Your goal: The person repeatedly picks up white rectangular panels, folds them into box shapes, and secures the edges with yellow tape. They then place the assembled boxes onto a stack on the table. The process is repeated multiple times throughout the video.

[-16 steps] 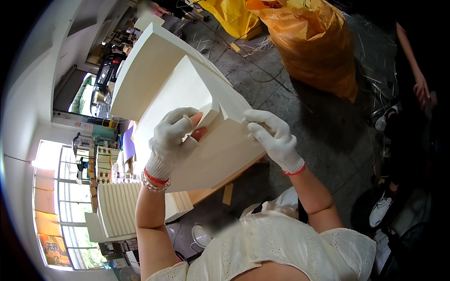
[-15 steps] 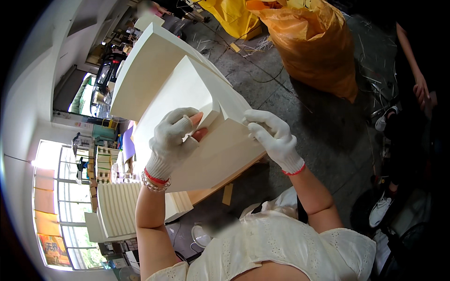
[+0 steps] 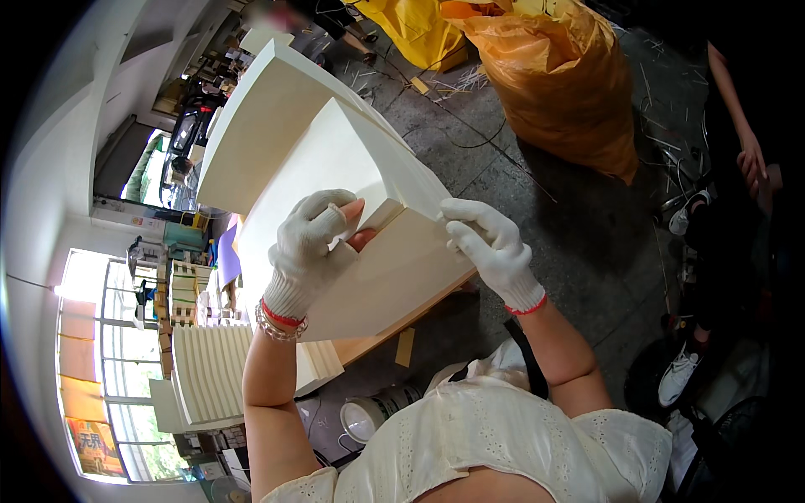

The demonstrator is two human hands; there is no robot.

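Note:
Large off-white sheets lie stacked in a thick pile [image 3: 335, 159] in front of me. My left hand [image 3: 306, 243], in a white knit glove with bare fingertips, is closed at the pile's near edge, with the edge of the upper sheets between finger and thumb. At the right corner of the same pile, my gloved right hand [image 3: 490, 247] is closed in a pinch on the sheets' corner. How many sheets each hand holds is hidden. A lower off-white sheet [image 3: 394, 268] spreads out below both hands.
Another off-white stack [image 3: 260, 109] stands behind the pile. A wooden board edge [image 3: 377, 335] shows beneath it. At lower left is a ridged cream stack [image 3: 210, 373], and a white bucket [image 3: 360, 419] is near me. An orange sack [image 3: 562, 92] stands on the floor; a person is at right.
The raised edge of the upper sheets by my left hand has come down closer to the sheet below. Both hands stay nearly in place. More of the bucket shows.

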